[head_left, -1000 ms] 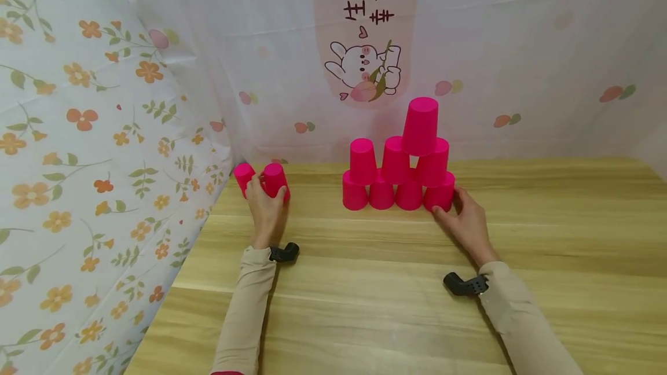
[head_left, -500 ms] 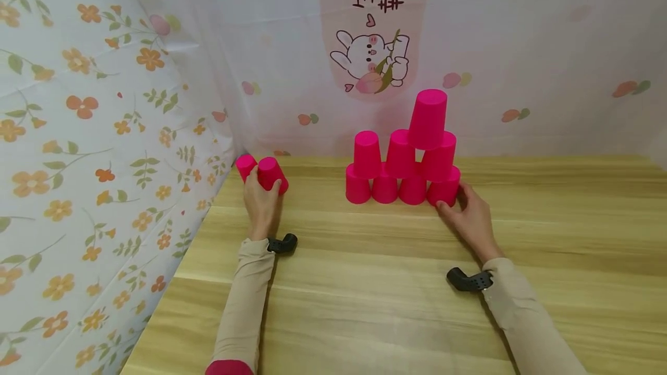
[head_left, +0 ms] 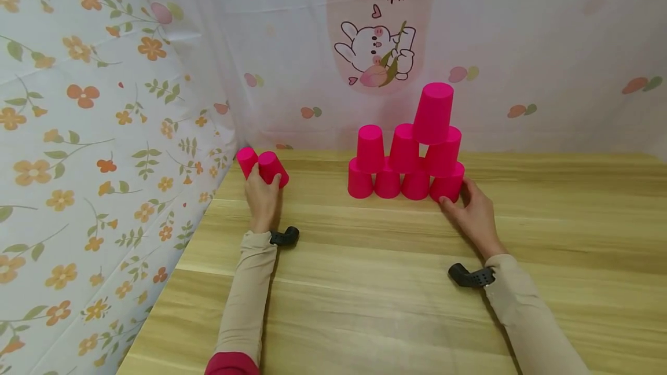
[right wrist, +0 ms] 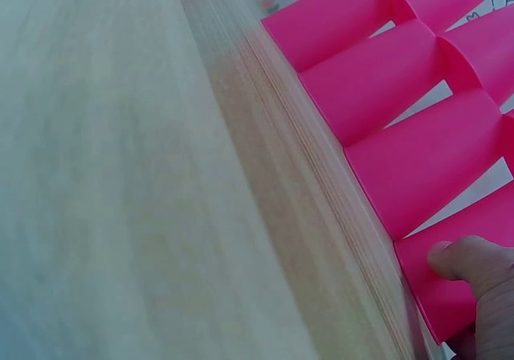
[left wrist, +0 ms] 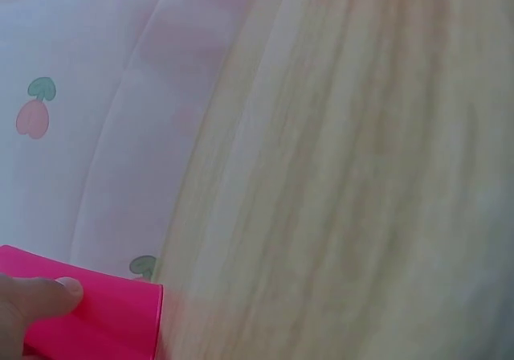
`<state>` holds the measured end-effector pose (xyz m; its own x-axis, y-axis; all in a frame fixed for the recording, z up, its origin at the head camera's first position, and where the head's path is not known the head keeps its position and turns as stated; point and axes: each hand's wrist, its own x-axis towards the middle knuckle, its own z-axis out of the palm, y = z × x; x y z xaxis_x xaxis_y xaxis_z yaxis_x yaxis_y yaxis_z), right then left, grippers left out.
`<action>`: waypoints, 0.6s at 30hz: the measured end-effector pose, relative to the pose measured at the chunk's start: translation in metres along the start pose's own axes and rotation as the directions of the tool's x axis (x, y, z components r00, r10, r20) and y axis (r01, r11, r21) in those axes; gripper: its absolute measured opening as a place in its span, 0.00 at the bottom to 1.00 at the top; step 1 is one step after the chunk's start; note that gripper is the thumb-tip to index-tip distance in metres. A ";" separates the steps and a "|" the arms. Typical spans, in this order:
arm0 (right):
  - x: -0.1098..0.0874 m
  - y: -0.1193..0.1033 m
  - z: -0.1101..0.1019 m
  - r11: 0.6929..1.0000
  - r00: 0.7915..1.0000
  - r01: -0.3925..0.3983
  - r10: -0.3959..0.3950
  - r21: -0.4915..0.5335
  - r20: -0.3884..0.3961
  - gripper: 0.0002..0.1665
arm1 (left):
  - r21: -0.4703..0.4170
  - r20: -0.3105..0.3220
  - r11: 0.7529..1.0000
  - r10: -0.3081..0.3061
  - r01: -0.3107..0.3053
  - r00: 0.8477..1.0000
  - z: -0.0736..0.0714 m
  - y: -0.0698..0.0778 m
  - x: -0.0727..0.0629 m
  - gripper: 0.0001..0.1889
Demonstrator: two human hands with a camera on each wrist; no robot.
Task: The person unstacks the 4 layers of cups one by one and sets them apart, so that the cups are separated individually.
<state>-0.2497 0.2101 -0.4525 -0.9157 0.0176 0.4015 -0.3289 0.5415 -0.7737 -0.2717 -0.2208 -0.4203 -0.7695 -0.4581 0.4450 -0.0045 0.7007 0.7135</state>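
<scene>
In the head view, two bright pink upside-down cups stand at the table's back left. My left hand (head_left: 263,197) holds the right one (head_left: 272,168), thumb on its near side; that cup leans left towards its neighbour (head_left: 247,161). In the left wrist view, the thumb (left wrist: 50,296) lies along the held cup's wall. To the right rises a pyramid of pink upside-down cups: several in the bottom row, three above, and one top cup (head_left: 433,113) over the right-hand pair. My right hand (head_left: 476,216) grips the bottom row's rightmost cup (head_left: 447,183), its far fingers partly hidden.
The wooden table (head_left: 365,282) meets a white printed cloth (head_left: 281,62) just behind the cups. A floral cloth (head_left: 104,149) hangs along the left edge. Each wrist wears a black camera mount (head_left: 471,276).
The head view has shifted, so the cups sit higher in it. The cup in my left hand leans further left than before. My right hand stays on the pyramid's corner cup.
</scene>
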 end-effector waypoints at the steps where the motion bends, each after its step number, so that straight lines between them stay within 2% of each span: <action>1: 0.000 0.000 0.000 1.000 1.000 0.003 -0.003 0.000 -0.002 0.35 | 0.009 0.005 1.000 -0.007 0.007 1.000 0.000 0.001 0.000 0.28; 10: 0.002 0.000 0.001 1.000 1.000 0.006 -0.006 -0.002 0.002 0.35 | 0.102 0.049 0.993 -0.072 0.067 0.996 -0.004 -0.001 -0.002 0.27; 18: 0.000 0.000 0.000 1.000 1.000 0.006 -0.006 -0.015 -0.002 0.35 | 0.130 0.076 0.991 -0.053 0.042 0.996 -0.004 -0.001 -0.004 0.23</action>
<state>-0.2502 0.2104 -0.4524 -0.9131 0.0163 0.4074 -0.3309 0.5542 -0.7637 -0.2665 -0.2219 -0.4203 -0.8145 -0.4514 0.3644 -0.1203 0.7459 0.6551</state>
